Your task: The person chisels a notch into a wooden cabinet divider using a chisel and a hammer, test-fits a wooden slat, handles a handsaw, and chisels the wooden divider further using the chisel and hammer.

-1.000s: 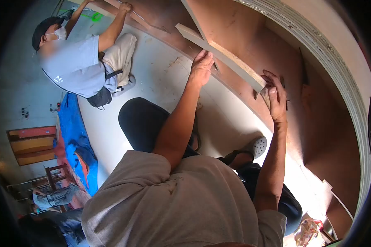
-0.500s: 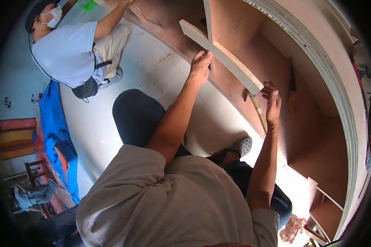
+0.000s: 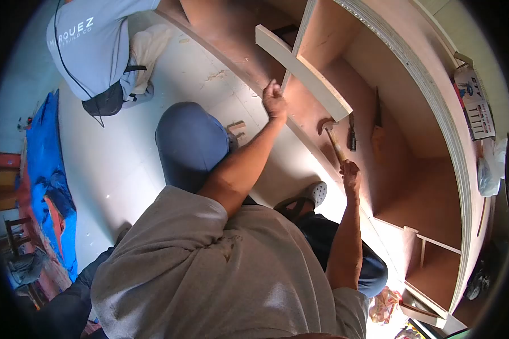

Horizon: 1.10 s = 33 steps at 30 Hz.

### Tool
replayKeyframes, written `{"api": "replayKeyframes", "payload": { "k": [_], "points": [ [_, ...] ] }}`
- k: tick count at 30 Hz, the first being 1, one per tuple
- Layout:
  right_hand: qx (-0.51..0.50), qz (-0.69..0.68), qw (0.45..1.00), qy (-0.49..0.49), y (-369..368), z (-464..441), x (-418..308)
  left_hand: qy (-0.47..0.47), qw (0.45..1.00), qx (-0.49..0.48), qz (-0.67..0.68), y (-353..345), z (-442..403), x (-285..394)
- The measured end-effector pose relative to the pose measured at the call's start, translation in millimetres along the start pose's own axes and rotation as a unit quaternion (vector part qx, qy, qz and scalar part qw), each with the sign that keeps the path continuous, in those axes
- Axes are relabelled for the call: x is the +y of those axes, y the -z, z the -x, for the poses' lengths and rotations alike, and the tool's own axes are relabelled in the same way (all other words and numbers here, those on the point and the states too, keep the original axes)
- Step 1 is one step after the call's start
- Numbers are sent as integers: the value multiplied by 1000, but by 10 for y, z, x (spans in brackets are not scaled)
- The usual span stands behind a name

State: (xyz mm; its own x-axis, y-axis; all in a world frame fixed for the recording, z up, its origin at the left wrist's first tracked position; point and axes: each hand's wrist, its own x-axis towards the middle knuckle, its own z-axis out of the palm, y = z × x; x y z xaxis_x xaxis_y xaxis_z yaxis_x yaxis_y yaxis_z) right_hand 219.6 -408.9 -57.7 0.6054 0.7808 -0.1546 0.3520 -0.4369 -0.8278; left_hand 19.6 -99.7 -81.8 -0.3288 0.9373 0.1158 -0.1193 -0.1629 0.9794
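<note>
My right hand (image 3: 351, 174) is closed around the lower end of a hammer (image 3: 335, 142), whose claw head points away from me over the cabinet's brown panel. My left hand (image 3: 275, 101) is closed just below the cabinet's upright divider (image 3: 290, 70); whatever its fingers hold, if anything, is hidden. Beyond both hands, a pale wooden strip (image 3: 308, 77) lies across the divider's edge, its near end just above the hammer head. A dark-handled tool (image 3: 352, 135) rests beside the hammer, and a handsaw (image 3: 378, 121) lies farther right.
The open plywood cabinet (image 3: 413, 135) curves around my right side. A co-worker in a grey shirt (image 3: 93, 48) crouches at upper left. Small wood scraps (image 3: 236, 129) lie on the white floor near my knee. A blue tarp (image 3: 48, 186) is at left, a printed box (image 3: 473, 101) at far right.
My right hand has left the strip's near end and taken hold of the hammer handle. My left hand's fingers have curled in, away from the strip. The view has shifted slightly.
</note>
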Motion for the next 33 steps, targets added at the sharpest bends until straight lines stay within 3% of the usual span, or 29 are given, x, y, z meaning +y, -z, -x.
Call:
{"api": "replayKeyframes", "payload": {
  "k": [4, 6, 10, 12, 13, 16, 18, 21, 22, 23, 25, 26, 27, 29, 31, 32, 33],
  "points": [
    [0, 12, 1000, -19, -28, 55, -8, -56, 997, -57, 8, -368, 239, 607],
    [-2, 14, 1000, -21, -82, 49, -156, -149, 981, -52, -110, -471, 267, 656],
    [-27, 0, 1000, -4, -217, -10, -139, -122, 976, -123, -131, -330, 183, 936],
    [-30, 3, 1000, -3, -262, -7, -125, -6, 979, -176, -106, -331, 119, 939],
    [-30, 6, 1000, -4, -270, 14, -160, -2, 979, -176, -104, -324, 115, 932],
    [-48, 20, 998, -38, -283, 60, -237, 104, 970, -196, 97, -274, 66, 775],
    [-54, 38, 998, -8, -295, 11, -176, -45, 967, -243, -65, -130, -4, 697],
    [-55, 58, 997, -10, -324, -18, -198, -53, 957, -248, -142, -101, 104, 790],
    [-54, 64, 996, -13, -333, -27, -194, 11, 964, -262, -53, -119, 50, 789],
    [-54, 65, 996, -14, -342, -47, -192, 12, 964, -262, -52, -104, 41, 777],
    [-15, -24, 1000, 1, -333, -159, -239, 4, 941, -287, -181, -30, 25, 912],
    [-31, -61, 997, 44, -245, -245, -290, 6, 943, -282, -176, -6, 30, 969],
    [68, -101, 991, 50, -289, -224, -634, -28, 949, -262, -172, -12, 33, 915],
    [39, -128, 979, 156, -118, -250, -1287, -58, 955, -239, -166, 17, -24, 757],
    [66, -38, 986, 149, 67, -345, -1630, -65, 967, -212, -128, 76, -206, 600],
    [110, -59, 974, 191, 0, -282, -1906, -13, 990, -104, -89, 113, -116, 741],
    [112, -54, 974, 190, 52, -267, -2033, 27, 982, -169, -84, 169, -222, 488]
  ]
}}
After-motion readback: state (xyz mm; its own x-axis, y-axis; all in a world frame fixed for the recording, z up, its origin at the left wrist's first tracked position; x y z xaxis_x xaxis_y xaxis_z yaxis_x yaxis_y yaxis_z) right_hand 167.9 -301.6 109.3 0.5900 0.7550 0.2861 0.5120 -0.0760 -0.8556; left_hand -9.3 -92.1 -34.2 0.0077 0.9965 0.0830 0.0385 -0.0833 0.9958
